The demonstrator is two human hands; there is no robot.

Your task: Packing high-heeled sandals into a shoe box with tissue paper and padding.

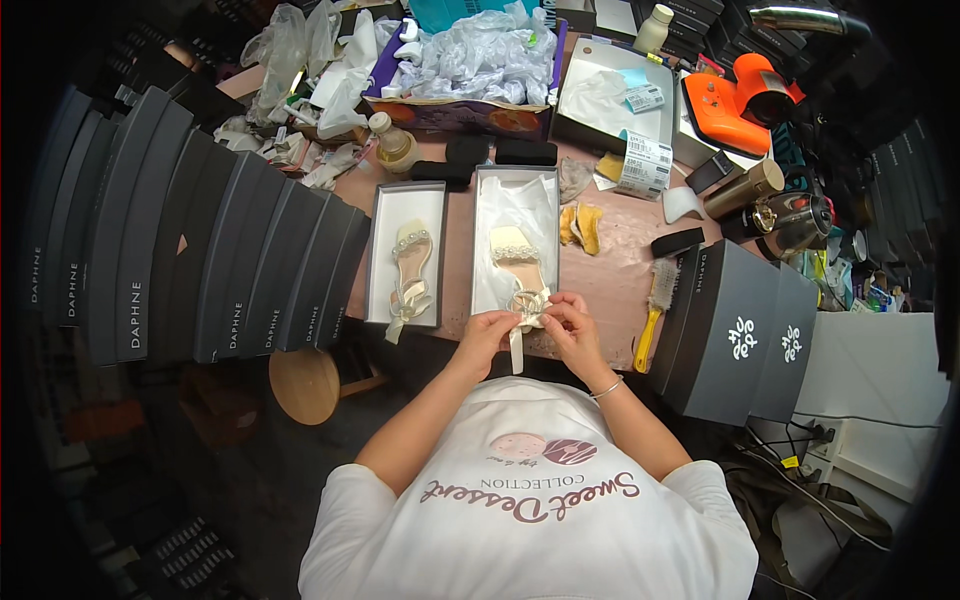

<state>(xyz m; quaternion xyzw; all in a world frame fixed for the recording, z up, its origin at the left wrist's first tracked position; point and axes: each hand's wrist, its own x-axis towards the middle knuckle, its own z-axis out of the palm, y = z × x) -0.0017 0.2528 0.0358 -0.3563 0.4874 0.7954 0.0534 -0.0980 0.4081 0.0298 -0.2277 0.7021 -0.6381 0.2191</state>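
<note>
A cream sandal point(516, 258) with a pearl-trimmed toe strap lies in an open shoebox point(481, 215) lined with white tissue. At its ankle end is a pale ribbon point(517, 348), one tail hanging over the box's near edge. My left hand point(490, 335) pinches the ribbon from the left. My right hand point(571, 328) grips it from the right, fingers closed close to the bow. The matching sandal point(411, 255) rests in a second shallow box point(376, 270) to the left, its ribbon tied and draped over the near rim.
Dark shoeboxes point(150, 230) stand in a row at left; more boxes point(735, 330) stand at right beside a yellow-handled brush point(650, 320). Yellow cloth pieces point(582, 228) lie on the table. Behind are a bottle point(395, 148), a plastic-filled carton point(460, 118) and an orange device point(725, 115).
</note>
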